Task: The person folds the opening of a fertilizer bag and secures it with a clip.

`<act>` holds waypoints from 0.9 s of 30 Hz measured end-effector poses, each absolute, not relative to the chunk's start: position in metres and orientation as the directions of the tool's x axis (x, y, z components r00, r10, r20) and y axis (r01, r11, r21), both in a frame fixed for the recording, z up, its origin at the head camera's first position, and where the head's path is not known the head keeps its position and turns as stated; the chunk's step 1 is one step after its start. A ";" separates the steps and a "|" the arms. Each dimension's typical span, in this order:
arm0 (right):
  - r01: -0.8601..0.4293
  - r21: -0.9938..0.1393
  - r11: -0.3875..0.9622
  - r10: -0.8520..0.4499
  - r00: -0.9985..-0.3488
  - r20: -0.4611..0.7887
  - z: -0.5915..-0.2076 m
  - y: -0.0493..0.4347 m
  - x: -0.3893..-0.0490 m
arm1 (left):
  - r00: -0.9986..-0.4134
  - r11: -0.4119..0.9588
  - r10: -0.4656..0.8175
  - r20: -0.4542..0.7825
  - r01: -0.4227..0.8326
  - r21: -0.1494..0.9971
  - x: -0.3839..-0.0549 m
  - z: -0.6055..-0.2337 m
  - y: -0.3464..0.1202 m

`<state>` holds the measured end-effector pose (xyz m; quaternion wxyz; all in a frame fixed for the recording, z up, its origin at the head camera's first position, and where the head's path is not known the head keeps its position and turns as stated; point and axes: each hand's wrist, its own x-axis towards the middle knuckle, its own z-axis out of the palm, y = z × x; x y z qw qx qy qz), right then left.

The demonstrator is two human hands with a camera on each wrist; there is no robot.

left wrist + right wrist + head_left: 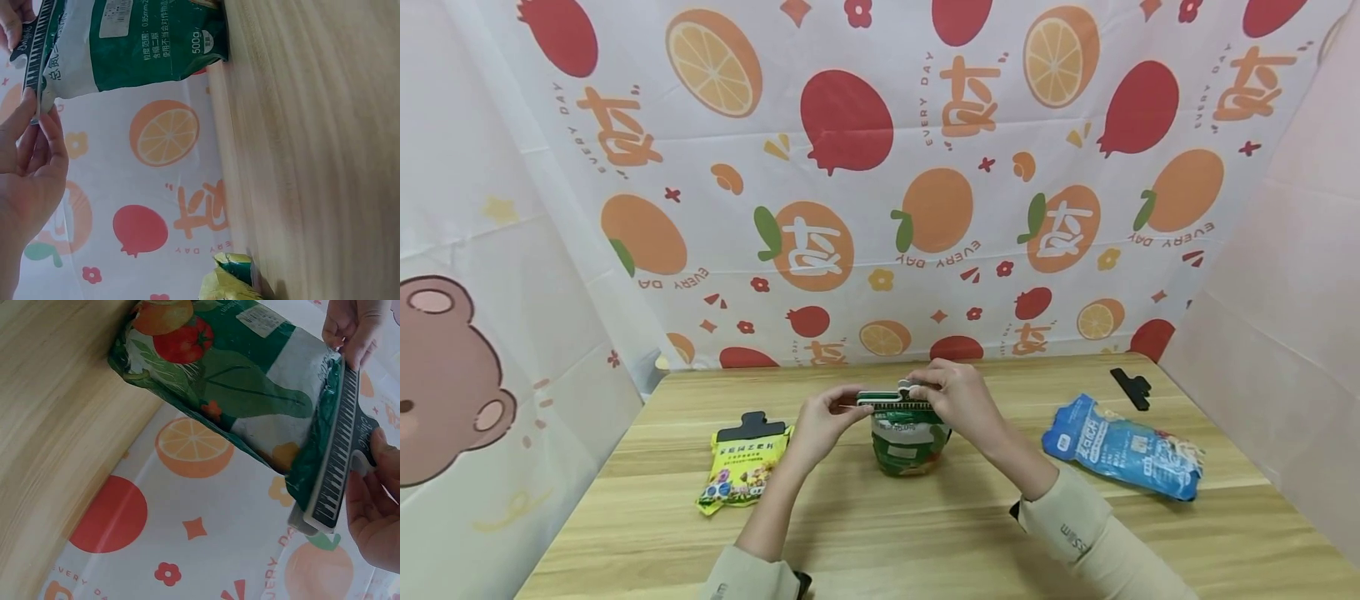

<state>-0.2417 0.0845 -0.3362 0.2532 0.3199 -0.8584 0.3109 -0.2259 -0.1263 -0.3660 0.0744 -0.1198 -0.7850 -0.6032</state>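
Note:
A green and white fertiliser bag [904,450] stands upright on the wooden table, with vegetables printed on its face in the right wrist view. Across its folded top lies a sealing clip [335,456] with a piano-key pattern. My right hand [964,404] pinches the clip's handle between thumb and fingers, as the right wrist view also shows. At the clip's other end, my left hand [820,427] pinches the corner of the bag top, thumb on one side and fingers on the other [53,140].
To the left lies a yellow bag [741,468] with a black clip [751,427] on its top. A blue bag [1123,450] lies on the right, and behind it a loose black clip [1131,388]. Fruit-printed cloth [850,250] hangs behind the table [940,533].

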 end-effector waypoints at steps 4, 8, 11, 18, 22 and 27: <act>-0.673 -0.383 0.632 -0.400 -0.708 0.583 -0.334 0.085 -0.241 | -0.964 0.254 0.073 0.256 0.266 0.930 -0.235 -0.378 -0.129; -0.642 -0.412 0.647 -0.393 -0.744 0.540 -0.333 0.085 -0.241 | -0.960 0.262 0.082 0.267 0.279 0.924 -0.239 -0.383 -0.131; -0.606 -0.447 0.658 -0.379 -0.779 0.499 -0.333 0.085 -0.241 | -0.957 0.259 0.090 0.274 0.288 0.922 -0.240 -0.383 -0.130; -0.540 -0.561 0.627 -0.327 -0.836 0.441 -0.343 0.088 -0.242 | -0.958 0.266 0.096 0.270 0.286 0.921 -0.241 -0.383 -0.129; -0.464 -0.698 0.545 -0.279 -0.886 0.371 -0.346 0.099 -0.241 | -0.958 0.273 0.097 0.269 0.286 0.919 -0.241 -0.383 -0.130; -0.364 -0.866 0.342 -0.245 -0.925 0.292 -0.347 0.116 -0.244 | -0.964 0.267 0.091 0.250 0.266 0.926 -0.240 -0.383 -0.131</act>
